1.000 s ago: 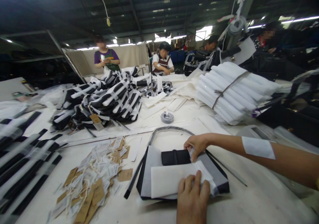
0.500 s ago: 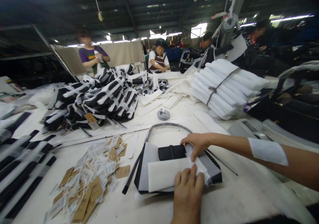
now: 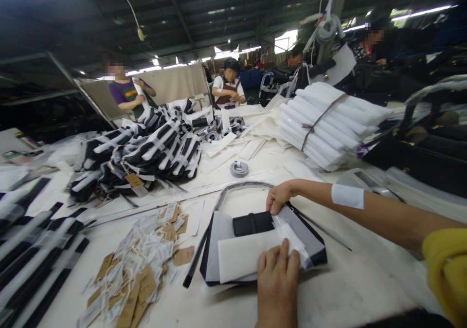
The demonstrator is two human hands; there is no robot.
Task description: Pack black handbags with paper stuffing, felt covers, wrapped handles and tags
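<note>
My left hand (image 3: 277,282), grip flat and apart, presses the white sheet (image 3: 242,260) lying crosswise; just beyond, by the black pouch (image 3: 253,223), sits my right hand (image 3: 277,199), whose grip I cannot tell.

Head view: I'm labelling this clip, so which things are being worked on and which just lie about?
Worked on: bag, white sheet under left hand, black pouch by right hand.
Lying about: paper tags, tape roll, tied white bundle, striped pile.
</note>
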